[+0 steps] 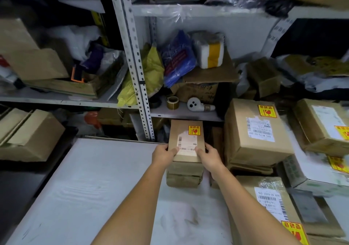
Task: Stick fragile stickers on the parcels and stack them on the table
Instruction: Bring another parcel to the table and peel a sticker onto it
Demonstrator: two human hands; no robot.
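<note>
The left hand (164, 153) and right hand (208, 155) gripped a parcel (186, 141), fingers (174, 151) curled round its near corners, atop a stack (184, 176) at the far edge of the desk (85, 178). Its sticker (194, 130) was on; boxes (253, 131) to the right bore theirs too.

**packrat22:** what's actually sitting on the white desk (85, 178)?

**boxmonkey:** small parcel stack (184, 176) at the far edge. Just right of that stack there's a taller pile of brown boxes (251, 161), and right of the stack but closer to the camera, a taped box (264, 193) with a shipping label.
</note>
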